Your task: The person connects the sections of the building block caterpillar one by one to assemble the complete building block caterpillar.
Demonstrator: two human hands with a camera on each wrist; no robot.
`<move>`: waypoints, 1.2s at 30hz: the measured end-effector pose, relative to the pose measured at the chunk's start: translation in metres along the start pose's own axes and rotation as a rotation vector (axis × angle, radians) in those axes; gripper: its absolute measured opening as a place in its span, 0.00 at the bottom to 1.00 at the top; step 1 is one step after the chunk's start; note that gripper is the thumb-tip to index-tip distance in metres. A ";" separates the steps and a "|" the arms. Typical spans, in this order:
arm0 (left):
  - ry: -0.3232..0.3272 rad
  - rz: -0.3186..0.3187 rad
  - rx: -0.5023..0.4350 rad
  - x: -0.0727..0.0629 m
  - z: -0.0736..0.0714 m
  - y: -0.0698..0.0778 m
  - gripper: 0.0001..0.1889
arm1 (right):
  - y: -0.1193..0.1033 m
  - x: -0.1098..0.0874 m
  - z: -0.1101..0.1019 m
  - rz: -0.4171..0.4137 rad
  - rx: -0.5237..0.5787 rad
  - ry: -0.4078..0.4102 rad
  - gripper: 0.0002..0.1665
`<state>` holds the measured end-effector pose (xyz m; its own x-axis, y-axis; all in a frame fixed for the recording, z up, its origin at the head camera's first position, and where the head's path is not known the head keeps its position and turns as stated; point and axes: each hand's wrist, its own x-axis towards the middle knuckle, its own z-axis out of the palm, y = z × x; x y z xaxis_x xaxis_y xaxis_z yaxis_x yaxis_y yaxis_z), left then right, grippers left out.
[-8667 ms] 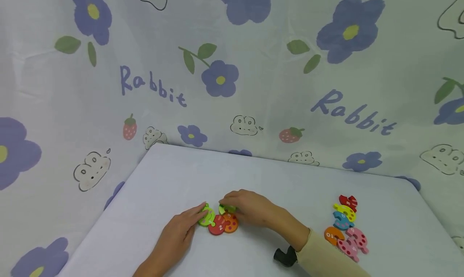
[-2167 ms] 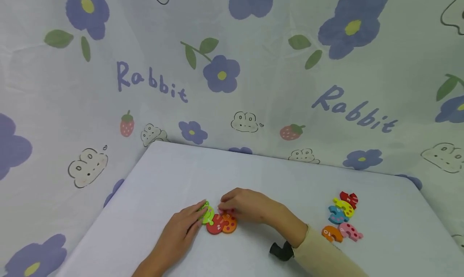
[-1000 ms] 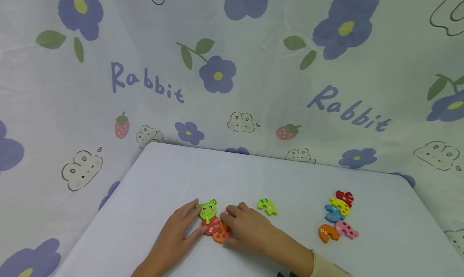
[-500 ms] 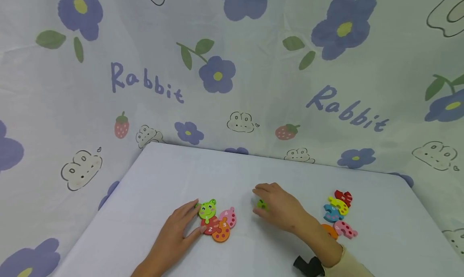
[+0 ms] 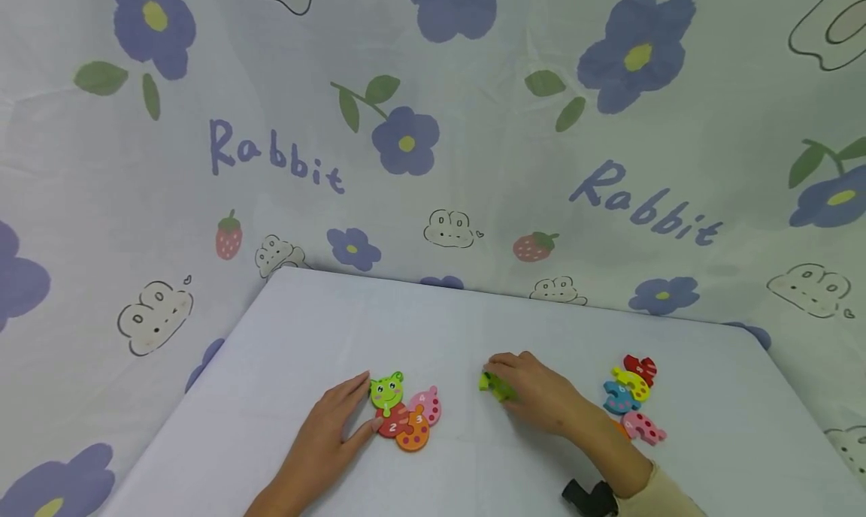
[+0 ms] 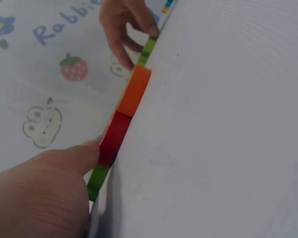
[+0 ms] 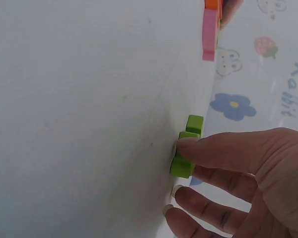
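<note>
My left hand (image 5: pixel 331 427) lies beside a small caterpillar puzzle. Its fairly straight fingers reach the ear of the green smiling head piece (image 5: pixel 387 391), and the thumb touches the red piece numbered 2 (image 5: pixel 391 423). Joined on from there are the orange piece numbered 3 (image 5: pixel 414 433) and a pink piece numbered 4 (image 5: pixel 426 406). To the right, my right hand (image 5: pixel 541 393) pinches a green striped puzzle piece (image 5: pixel 501 388) low over the table. In the right wrist view the thumb presses the edge of that green piece (image 7: pixel 181 166); other fingers are behind it.
At the right lies a loose row of puzzle pieces: a red one (image 5: pixel 640 369), a yellow one (image 5: pixel 632 385), a blue one (image 5: pixel 620 398) and a pink one (image 5: pixel 644 427). An orange piece is mostly hidden by my right forearm. A black object (image 5: pixel 590 497) is at the right sleeve.
The green striped piece went from the chain to the table on the right, and pink piece 4 took its place. My right hand moved right and grasped the green piece. The left hand stayed.
</note>
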<state>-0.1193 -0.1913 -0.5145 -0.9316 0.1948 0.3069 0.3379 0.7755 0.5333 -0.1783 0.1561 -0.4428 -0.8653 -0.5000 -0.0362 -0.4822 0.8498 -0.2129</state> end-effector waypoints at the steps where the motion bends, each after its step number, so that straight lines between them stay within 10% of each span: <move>1: 0.002 0.002 0.002 0.000 0.000 0.000 0.38 | 0.001 0.000 0.001 -0.015 -0.003 0.000 0.32; 36: -0.008 -0.006 -0.003 -0.001 -0.001 0.002 0.38 | -0.031 0.024 0.004 -0.183 0.072 -0.001 0.29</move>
<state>-0.1172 -0.1902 -0.5133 -0.9347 0.1952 0.2971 0.3326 0.7749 0.5374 -0.1838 0.1168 -0.4408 -0.7641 -0.6450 0.0080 -0.6199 0.7308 -0.2857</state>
